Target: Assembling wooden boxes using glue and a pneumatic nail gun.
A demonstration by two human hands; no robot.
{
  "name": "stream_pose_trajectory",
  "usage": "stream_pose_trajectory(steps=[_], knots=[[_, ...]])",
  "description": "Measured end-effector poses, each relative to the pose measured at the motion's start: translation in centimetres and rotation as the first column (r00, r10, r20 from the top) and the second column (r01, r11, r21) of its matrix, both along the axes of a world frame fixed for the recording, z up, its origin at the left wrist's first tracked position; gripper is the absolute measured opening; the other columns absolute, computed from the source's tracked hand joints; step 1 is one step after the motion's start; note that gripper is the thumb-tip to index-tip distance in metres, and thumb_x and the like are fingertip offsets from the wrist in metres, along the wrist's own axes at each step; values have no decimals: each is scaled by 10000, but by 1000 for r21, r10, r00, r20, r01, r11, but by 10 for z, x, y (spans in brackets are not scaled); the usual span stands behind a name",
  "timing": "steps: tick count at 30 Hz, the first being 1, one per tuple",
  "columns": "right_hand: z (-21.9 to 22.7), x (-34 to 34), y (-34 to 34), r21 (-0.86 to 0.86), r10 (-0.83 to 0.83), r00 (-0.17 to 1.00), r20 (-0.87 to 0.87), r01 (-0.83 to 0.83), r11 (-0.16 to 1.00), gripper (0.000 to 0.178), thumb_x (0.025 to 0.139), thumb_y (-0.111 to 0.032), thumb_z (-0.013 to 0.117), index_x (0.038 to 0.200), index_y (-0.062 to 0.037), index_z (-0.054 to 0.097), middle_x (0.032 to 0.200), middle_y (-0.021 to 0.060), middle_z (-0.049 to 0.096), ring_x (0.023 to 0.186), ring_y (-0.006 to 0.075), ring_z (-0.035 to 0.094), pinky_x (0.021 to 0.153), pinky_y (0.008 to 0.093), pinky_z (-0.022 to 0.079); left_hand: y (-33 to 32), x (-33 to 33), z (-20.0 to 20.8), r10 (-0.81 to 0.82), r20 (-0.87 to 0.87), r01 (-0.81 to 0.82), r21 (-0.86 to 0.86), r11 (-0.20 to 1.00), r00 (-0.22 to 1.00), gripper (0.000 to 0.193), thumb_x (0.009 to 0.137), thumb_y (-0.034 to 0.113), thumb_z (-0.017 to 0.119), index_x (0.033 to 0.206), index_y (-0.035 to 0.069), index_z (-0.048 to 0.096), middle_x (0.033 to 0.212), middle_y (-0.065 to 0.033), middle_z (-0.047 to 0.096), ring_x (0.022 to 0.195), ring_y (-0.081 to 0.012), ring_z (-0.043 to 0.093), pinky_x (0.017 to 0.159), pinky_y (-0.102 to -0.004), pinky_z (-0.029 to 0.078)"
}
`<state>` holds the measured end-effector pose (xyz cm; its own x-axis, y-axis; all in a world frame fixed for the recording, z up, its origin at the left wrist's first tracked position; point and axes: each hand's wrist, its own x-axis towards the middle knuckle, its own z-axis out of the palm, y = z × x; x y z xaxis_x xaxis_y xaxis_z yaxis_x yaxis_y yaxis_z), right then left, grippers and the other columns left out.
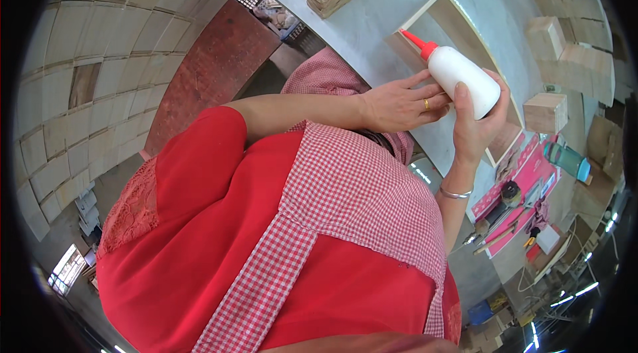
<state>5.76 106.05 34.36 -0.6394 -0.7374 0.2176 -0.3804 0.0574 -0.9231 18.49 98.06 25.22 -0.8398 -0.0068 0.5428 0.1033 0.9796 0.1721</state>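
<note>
Your R hand (477,132) wraps white squeeze bottle (463,77), upper R of pic, prob. to free red nozzle (420,44); L hand (393,104) loosely spread alongside.

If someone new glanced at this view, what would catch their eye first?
Probably the white bottle with its red nozzle, in the right hand, right of centre, seen against a wooden frame. Then the red top and checked apron, filling the lower middle, and the stacked wooden pieces along the left side.
</note>
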Motion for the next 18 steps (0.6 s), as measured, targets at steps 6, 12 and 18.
stream_pose_trajectory(steps=[6,12,18], knots=[[1,-3,-8,7,-51,999,7,51,999,511,799,-174,815,1190,-11,529,1114,107,599,1005,187,607,855,314,514,-2,-1,3,-6,15,6,-15,1000,1000,374,868,223,557,1223,118,610,1427,-75,434,1428,-262,315,1202,-530,182],[0,-9,-19,12,-142,988,-58,143,990,510,799,-197,822,1171,1,535,1101,118,607,990,191,611,845,322,517,-1,-1,0,22,27,-21,-42,999,999,395,876,226,556,1252,119,612,1540,-80,342,1472,-249,259,1196,-531,178],[-1,-21,-35,36,-232,972,-41,234,972,523,797,-235,828,1154,14,538,1091,129,607,979,200,610,834,331,516,-2,1,4,30,24,-29,-61,998,999,398,874,224,556,1252,108,608,1566,-82,314,1477,-240,255,1195,-513,185]])
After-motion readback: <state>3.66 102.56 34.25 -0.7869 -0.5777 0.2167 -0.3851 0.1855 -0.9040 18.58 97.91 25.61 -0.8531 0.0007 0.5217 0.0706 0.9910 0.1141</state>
